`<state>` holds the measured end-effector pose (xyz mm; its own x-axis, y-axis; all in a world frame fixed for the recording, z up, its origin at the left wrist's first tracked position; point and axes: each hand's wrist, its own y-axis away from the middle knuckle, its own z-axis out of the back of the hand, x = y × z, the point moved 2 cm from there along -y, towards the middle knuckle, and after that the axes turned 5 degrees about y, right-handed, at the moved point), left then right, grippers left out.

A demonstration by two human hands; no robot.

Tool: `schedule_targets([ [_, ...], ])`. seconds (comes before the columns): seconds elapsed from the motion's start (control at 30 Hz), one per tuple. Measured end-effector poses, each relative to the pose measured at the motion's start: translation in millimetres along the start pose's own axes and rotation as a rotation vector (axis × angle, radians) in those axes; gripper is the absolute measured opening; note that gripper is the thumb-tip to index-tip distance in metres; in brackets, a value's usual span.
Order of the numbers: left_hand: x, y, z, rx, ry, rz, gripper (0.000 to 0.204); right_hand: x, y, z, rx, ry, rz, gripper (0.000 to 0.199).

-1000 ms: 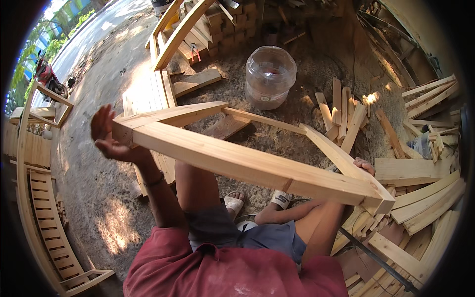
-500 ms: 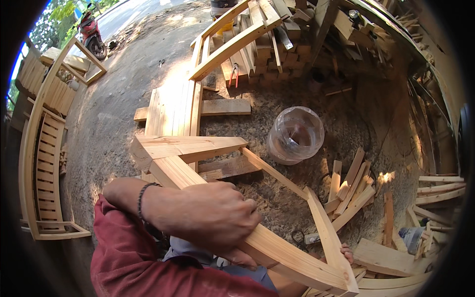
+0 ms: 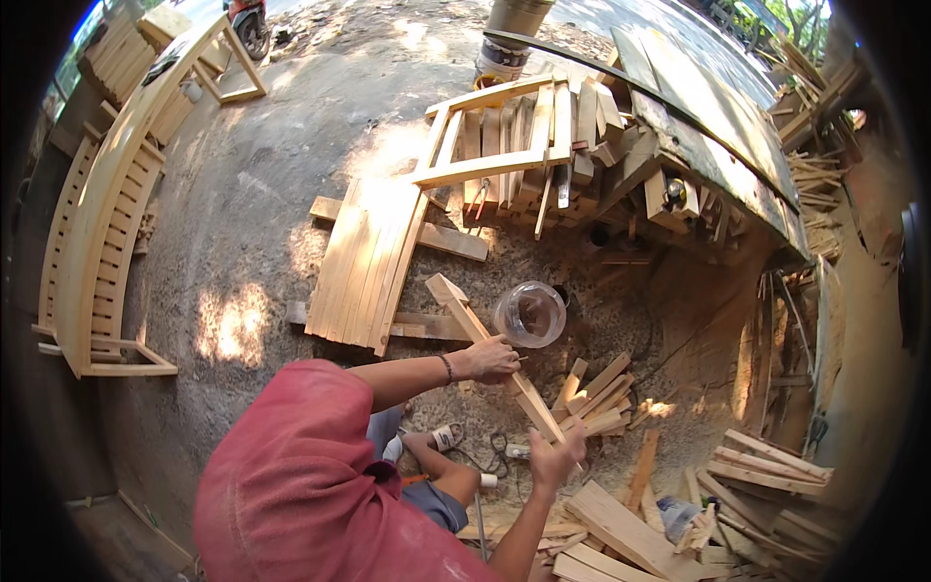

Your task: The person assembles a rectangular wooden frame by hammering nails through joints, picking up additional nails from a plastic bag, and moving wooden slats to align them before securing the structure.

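Observation:
A pale wooden frame [image 3: 533, 405] is held tilted in front of me, seen nearly edge on, slanting from near the plastic tub down to the right. My left hand [image 3: 490, 359], with a dark band at the wrist, is closed around its upper part. At its lower end my right hand [image 3: 557, 456] grips the wood; its fingers are slightly blurred. Just beyond the frame stands a clear round plastic tub [image 3: 529, 315]. Left of it, a row of planed boards [image 3: 364, 267] rests on two crosspieces.
Another wooden frame [image 3: 485, 173] leans on stacked timber, with red-handled pliers [image 3: 475, 199] beside it. Short offcuts [image 3: 599, 400] lie right of my hands. More scrap wood [image 3: 630, 533] covers the ground at lower right. A long slatted bench [image 3: 107, 233] stands at left.
The wooden frame has turned from broadside to nearly edge on and moved farther from me. My right hand, mostly hidden before, now shows on its lower end. The view has widened and shifted.

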<state>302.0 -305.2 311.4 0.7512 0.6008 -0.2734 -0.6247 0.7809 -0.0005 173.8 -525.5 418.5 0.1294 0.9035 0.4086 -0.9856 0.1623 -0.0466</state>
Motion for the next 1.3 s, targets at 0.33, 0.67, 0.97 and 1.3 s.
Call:
schedule_targets([
  [0.33,-28.6,153.0,138.0,-0.223,0.828,0.52,0.036,-49.4,-48.3,-64.8,0.737,0.088,0.086,0.067],
  [0.67,-200.6,573.1,-72.1,-0.35,1.095,2.711,0.039,-14.3,-116.1,-77.4,0.871,-0.248,0.337,0.046],
  [0.97,-256.0,377.2,-138.9,-0.661,1.532,2.278,0.025,144.9,-252.7,58.9,1.031,-0.407,0.082,0.02],
  [1.3,-48.3,328.3,-110.2,-0.23,1.49,2.137,0.037,398.8,-399.6,29.3,1.122,-0.405,0.192,0.032],
])
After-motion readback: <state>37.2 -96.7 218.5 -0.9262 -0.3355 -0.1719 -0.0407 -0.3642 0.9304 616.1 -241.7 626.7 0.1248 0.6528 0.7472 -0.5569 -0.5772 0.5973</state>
